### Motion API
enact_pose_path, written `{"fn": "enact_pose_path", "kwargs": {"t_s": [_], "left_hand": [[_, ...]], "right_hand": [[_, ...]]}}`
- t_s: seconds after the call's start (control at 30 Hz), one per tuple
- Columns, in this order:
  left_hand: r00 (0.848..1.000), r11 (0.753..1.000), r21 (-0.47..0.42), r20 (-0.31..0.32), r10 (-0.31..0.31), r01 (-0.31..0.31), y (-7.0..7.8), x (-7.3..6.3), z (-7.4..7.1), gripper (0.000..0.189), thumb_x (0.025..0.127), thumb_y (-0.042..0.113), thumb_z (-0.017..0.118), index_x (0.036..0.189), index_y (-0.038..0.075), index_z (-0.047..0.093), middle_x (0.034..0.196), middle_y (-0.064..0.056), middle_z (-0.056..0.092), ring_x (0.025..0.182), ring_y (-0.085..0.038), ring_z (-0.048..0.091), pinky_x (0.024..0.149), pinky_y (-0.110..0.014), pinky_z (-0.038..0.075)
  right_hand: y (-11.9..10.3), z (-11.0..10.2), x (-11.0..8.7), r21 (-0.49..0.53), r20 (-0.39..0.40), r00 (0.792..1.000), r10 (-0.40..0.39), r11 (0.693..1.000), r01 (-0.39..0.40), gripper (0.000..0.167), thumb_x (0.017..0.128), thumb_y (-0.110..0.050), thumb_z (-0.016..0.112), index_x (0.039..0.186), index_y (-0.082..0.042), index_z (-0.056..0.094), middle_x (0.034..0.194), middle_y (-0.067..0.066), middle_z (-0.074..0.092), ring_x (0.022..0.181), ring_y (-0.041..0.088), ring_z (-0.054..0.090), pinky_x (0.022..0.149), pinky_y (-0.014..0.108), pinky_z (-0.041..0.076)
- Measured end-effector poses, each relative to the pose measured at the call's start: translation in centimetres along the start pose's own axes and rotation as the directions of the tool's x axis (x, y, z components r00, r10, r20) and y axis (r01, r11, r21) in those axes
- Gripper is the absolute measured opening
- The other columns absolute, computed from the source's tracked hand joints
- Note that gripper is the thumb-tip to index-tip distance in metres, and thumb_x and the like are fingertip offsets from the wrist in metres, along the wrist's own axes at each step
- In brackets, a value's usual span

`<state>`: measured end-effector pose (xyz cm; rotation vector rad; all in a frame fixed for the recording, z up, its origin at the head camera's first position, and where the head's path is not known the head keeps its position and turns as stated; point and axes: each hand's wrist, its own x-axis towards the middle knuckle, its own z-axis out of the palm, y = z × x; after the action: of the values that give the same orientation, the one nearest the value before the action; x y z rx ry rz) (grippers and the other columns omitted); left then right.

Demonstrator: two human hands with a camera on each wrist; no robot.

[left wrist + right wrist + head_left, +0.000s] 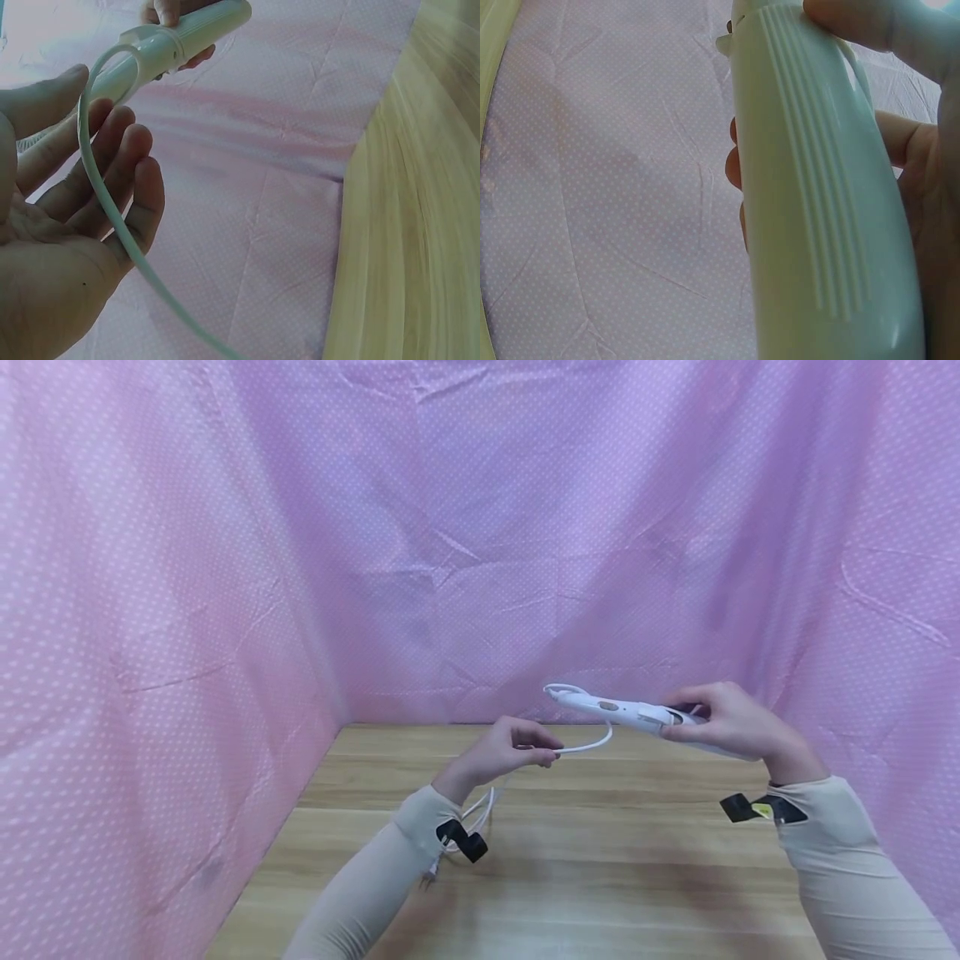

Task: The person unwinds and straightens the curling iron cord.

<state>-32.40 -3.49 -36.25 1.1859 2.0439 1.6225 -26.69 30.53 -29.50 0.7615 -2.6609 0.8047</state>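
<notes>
Beige sleeves cover both forearms nearest the head camera, each with a black strap at the wrist. Beyond them lies the pale wooden tabletop [570, 860], where the slack of a white cord [480, 814] trails down beside the left wrist and ends in a plug near the sleeve.

The left hand [502, 750] is raised above the table with its fingers curled round the cord; in the left wrist view the fingers look only loosely bent, with the cord [112, 217] running across the palm and fingertips rather than being squeezed. From there the cord arcs up and to the right into the tail end of a white hair iron [630, 714].

The right hand [731, 722] grips the iron's body, thumb on top and fingers underneath (the right wrist view shows fingers wrapped round it from both sides). The iron is held in the air, roughly level, well above the table and between the two hands. It is a slim, smooth, glossy white plastic wand [817, 195] with a set of fine raised ribs running lengthwise along its casing, a small tan oval mark on its side, and a collar where the cord enters [161, 45].

Behind everything hangs pink cloth [480, 527] with tiny white dots, creased, closing in the table at the back and on both sides.
</notes>
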Motion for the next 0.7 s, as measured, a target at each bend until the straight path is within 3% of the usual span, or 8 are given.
{"fn": "enact_pose_path", "kwargs": {"t_s": [0.17,0.4,0.53,0.7], "left_hand": [[0.998,1.000,0.007,-0.055,0.017,-0.016,0.1,0.1,0.6,0.020,0.088,0.006,0.070,0.105,-0.004,0.070,0.094,-0.016,0.072,0.078,-0.014,0.068,0.079,-0.033,0.059],[0.992,0.999,0.008,-0.112,0.050,-0.050,-0.1,0.4,1.3,0.015,0.087,0.001,0.070,0.097,-0.010,0.070,0.088,-0.020,0.070,0.072,-0.010,0.064,0.071,-0.031,0.059],[0.992,0.999,0.037,-0.123,0.033,-0.029,-0.6,0.5,1.5,0.014,0.086,0.002,0.071,0.096,-0.008,0.071,0.089,-0.018,0.071,0.072,-0.007,0.064,0.070,-0.025,0.057],[0.986,0.991,0.134,-0.166,0.002,0.021,-2.3,0.8,1.0,0.013,0.086,0.009,0.073,0.094,0.000,0.074,0.088,-0.012,0.073,0.071,-0.009,0.064,0.068,-0.025,0.057]], "right_hand": [[0.2,0.3,0.1,-0.006,0.000,1.000,-0.004,1.000,0.004,0.024,0.079,-0.022,0.079,0.102,-0.015,0.073,0.079,-0.002,0.067,0.062,0.003,0.058,0.054,0.023,0.047],[0.1,0.4,0.2,-0.001,0.005,1.000,0.002,1.000,-0.002,0.024,0.079,-0.022,0.080,0.101,-0.015,0.073,0.078,-0.004,0.067,0.062,0.003,0.059,0.053,0.023,0.047],[0.0,0.3,0.2,0.010,-0.001,1.000,-0.009,1.000,0.009,0.024,0.079,-0.019,0.080,0.101,-0.014,0.073,0.079,-0.003,0.067,0.062,0.003,0.059,0.053,0.023,0.047],[-0.2,0.1,0.1,0.054,0.005,1.000,-0.031,0.998,0.030,0.026,0.079,-0.016,0.080,0.103,-0.012,0.073,0.080,-0.004,0.068,0.064,0.004,0.060,0.056,0.022,0.049]]}}
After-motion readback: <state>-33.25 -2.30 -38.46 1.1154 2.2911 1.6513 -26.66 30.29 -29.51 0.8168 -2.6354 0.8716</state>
